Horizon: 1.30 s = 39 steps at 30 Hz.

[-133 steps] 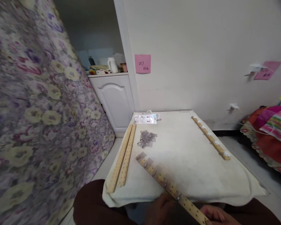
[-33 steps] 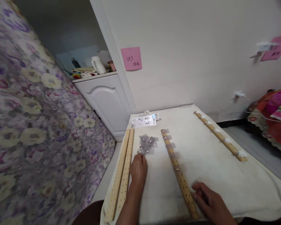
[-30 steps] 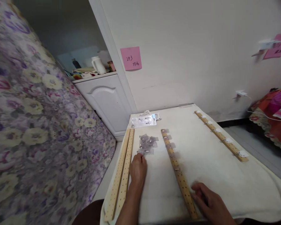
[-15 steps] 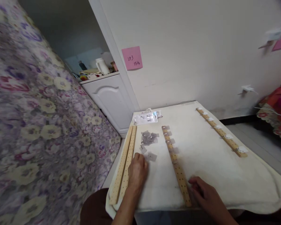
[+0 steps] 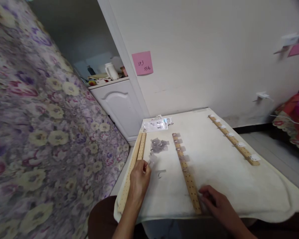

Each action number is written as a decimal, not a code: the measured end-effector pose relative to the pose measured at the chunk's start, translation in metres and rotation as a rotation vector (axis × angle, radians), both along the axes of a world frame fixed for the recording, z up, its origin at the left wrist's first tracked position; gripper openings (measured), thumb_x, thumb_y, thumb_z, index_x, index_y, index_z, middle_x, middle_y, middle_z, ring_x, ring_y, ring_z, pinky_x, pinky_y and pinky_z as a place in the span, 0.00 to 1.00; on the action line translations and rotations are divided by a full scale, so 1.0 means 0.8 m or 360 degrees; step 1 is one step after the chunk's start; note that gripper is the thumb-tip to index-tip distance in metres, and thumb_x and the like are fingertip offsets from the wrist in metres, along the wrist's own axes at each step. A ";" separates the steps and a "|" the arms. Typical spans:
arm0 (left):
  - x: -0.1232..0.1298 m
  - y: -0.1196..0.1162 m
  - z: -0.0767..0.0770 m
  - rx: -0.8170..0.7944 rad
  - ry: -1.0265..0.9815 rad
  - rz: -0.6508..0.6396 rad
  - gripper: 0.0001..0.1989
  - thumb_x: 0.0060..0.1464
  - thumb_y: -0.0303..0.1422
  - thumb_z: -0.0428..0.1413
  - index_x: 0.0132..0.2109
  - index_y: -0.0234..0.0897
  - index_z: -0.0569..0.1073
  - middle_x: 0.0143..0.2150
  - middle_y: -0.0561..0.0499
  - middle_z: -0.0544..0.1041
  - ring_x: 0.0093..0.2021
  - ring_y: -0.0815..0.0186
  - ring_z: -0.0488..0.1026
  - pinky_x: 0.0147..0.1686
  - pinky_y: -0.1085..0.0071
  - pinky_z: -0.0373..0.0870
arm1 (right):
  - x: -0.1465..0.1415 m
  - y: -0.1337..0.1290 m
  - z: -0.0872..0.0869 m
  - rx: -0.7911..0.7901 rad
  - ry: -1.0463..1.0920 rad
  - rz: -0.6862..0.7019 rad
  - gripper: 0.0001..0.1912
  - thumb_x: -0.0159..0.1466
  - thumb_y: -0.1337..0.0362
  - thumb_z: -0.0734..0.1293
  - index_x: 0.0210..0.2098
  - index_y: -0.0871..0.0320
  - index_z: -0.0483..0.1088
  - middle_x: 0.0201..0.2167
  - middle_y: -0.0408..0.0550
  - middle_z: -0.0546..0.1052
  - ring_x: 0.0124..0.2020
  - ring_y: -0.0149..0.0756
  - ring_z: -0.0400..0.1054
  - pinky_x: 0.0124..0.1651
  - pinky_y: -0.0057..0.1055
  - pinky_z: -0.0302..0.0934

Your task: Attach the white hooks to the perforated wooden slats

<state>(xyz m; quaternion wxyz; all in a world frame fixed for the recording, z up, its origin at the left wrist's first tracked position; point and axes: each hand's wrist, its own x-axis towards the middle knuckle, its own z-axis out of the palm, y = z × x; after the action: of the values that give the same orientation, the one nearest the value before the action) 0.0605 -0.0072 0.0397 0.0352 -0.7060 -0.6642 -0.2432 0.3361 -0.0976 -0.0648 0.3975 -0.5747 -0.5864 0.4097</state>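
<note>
Wooden perforated strip [image 5: 190, 183] lay mid-scene on cream cloth [image 5: 234, 186].
Probably light and stiff, it seemed best held by its bare near edges; the right hand [image 5: 219, 205] curled narrowly just beside, the left hand [image 5: 139, 180] pinched farther left, contents of both unclear.

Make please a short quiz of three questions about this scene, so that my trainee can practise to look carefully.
1. How many wooden strips lie on the table?

2. True or false: a small hook lies between the left hand and the middle strip.

3. Which strip is nearest to the right hand?
a) the outer left strip
b) the middle strip
c) the far-right strip

Key:
1. Four
2. True
3. b
</note>
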 end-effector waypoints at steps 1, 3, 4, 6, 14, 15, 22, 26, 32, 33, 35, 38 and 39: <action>0.006 -0.006 0.003 -0.0003 -0.0116 -0.0070 0.07 0.57 0.28 0.45 0.30 0.39 0.64 0.30 0.55 0.68 0.30 0.69 0.67 0.32 0.74 0.62 | 0.001 0.002 0.003 -0.0056 0.0097 0.0007 0.14 0.61 0.53 0.61 0.37 0.56 0.69 0.23 0.41 0.72 0.25 0.33 0.67 0.28 0.28 0.61; 0.022 -0.020 0.005 -0.0026 -0.0336 -0.0181 0.08 0.57 0.30 0.46 0.30 0.40 0.63 0.30 0.56 0.68 0.27 0.70 0.66 0.30 0.74 0.62 | 0.003 0.007 0.011 -0.0180 0.0302 0.0017 0.16 0.60 0.50 0.62 0.37 0.56 0.68 0.23 0.40 0.72 0.22 0.31 0.66 0.24 0.26 0.60; 0.032 -0.027 0.004 -0.0064 -0.0403 -0.0253 0.07 0.57 0.30 0.46 0.30 0.40 0.63 0.31 0.55 0.69 0.27 0.70 0.66 0.30 0.74 0.62 | 0.004 0.010 0.016 -0.0225 0.0393 0.0018 0.17 0.59 0.49 0.62 0.37 0.57 0.68 0.22 0.40 0.72 0.20 0.30 0.65 0.22 0.26 0.59; 0.053 -0.043 0.000 -0.0150 -0.0489 -0.0422 0.07 0.58 0.30 0.46 0.31 0.39 0.63 0.34 0.54 0.71 0.29 0.70 0.67 0.31 0.73 0.63 | 0.004 0.018 0.029 -0.0233 0.0528 0.0000 0.18 0.58 0.49 0.65 0.38 0.57 0.68 0.24 0.42 0.73 0.21 0.31 0.66 0.21 0.25 0.59; 0.112 -0.087 -0.022 -0.0309 -0.0425 -0.0890 0.07 0.59 0.26 0.45 0.35 0.40 0.65 0.41 0.50 0.71 0.39 0.67 0.70 0.39 0.71 0.66 | -0.016 0.029 0.062 -0.0196 0.0825 0.0053 0.20 0.55 0.49 0.68 0.38 0.59 0.68 0.25 0.43 0.72 0.26 0.32 0.68 0.28 0.28 0.64; 0.114 -0.089 -0.023 -0.0322 -0.0453 -0.0907 0.07 0.58 0.26 0.45 0.35 0.40 0.65 0.40 0.50 0.71 0.39 0.67 0.70 0.38 0.71 0.66 | -0.018 0.028 0.061 -0.0196 0.0843 0.0014 0.20 0.55 0.49 0.68 0.37 0.58 0.68 0.25 0.41 0.71 0.25 0.31 0.67 0.27 0.28 0.63; 0.120 -0.087 -0.038 -0.0433 -0.1023 -0.0740 0.06 0.54 0.27 0.49 0.30 0.39 0.67 0.35 0.51 0.71 0.36 0.67 0.70 0.36 0.73 0.66 | -0.018 0.023 0.042 -0.0274 0.0993 -0.0005 0.21 0.54 0.49 0.69 0.40 0.57 0.66 0.21 0.38 0.68 0.22 0.30 0.66 0.25 0.27 0.62; 0.124 -0.081 -0.051 -0.0582 -0.1320 -0.0646 0.04 0.52 0.30 0.52 0.29 0.38 0.67 0.34 0.52 0.71 0.34 0.68 0.69 0.34 0.74 0.66 | -0.015 0.024 0.034 -0.0287 0.0865 -0.0030 0.21 0.55 0.48 0.67 0.39 0.57 0.67 0.20 0.38 0.69 0.21 0.30 0.65 0.25 0.27 0.61; 0.126 -0.076 -0.067 -0.0651 -0.1444 -0.0562 0.05 0.50 0.31 0.54 0.29 0.37 0.67 0.33 0.52 0.71 0.33 0.68 0.68 0.34 0.75 0.65 | -0.009 0.027 0.028 -0.0195 0.0507 -0.0069 0.15 0.57 0.56 0.66 0.40 0.59 0.69 0.26 0.42 0.72 0.24 0.31 0.65 0.26 0.27 0.60; 0.126 -0.075 -0.070 -0.0637 -0.1420 -0.0556 0.05 0.50 0.31 0.54 0.28 0.37 0.67 0.32 0.52 0.71 0.33 0.68 0.68 0.34 0.75 0.65 | -0.008 0.027 0.028 -0.0174 0.0428 -0.0084 0.14 0.58 0.58 0.66 0.41 0.59 0.69 0.26 0.42 0.73 0.25 0.32 0.66 0.28 0.28 0.61; 0.127 -0.074 -0.074 -0.0593 -0.1361 -0.0564 0.04 0.51 0.29 0.53 0.29 0.37 0.67 0.33 0.53 0.70 0.33 0.69 0.68 0.34 0.75 0.65 | -0.007 0.029 0.028 -0.0121 0.0286 -0.0129 0.13 0.58 0.60 0.65 0.41 0.59 0.69 0.27 0.43 0.73 0.28 0.33 0.68 0.32 0.29 0.62; 0.130 -0.068 -0.080 -0.0518 -0.1289 -0.0587 0.03 0.51 0.27 0.52 0.30 0.38 0.68 0.34 0.54 0.70 0.34 0.69 0.68 0.35 0.74 0.64 | -0.006 0.034 0.028 -0.0070 0.0140 -0.0167 0.11 0.58 0.61 0.63 0.40 0.58 0.69 0.28 0.44 0.74 0.30 0.35 0.69 0.35 0.31 0.62; 0.132 -0.066 -0.081 -0.0502 -0.1269 -0.0591 0.03 0.51 0.26 0.52 0.30 0.38 0.68 0.34 0.54 0.70 0.34 0.68 0.68 0.35 0.74 0.64 | -0.005 0.036 0.027 -0.0060 0.0107 -0.0168 0.10 0.59 0.62 0.63 0.39 0.58 0.69 0.28 0.45 0.75 0.31 0.36 0.69 0.35 0.31 0.62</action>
<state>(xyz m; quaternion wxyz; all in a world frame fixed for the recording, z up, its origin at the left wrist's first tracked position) 0.1657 -0.0599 -0.0253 -0.3748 -0.6611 -0.5171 -0.3937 0.3318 -0.0689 -0.0432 0.4272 -0.5980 -0.5339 0.4181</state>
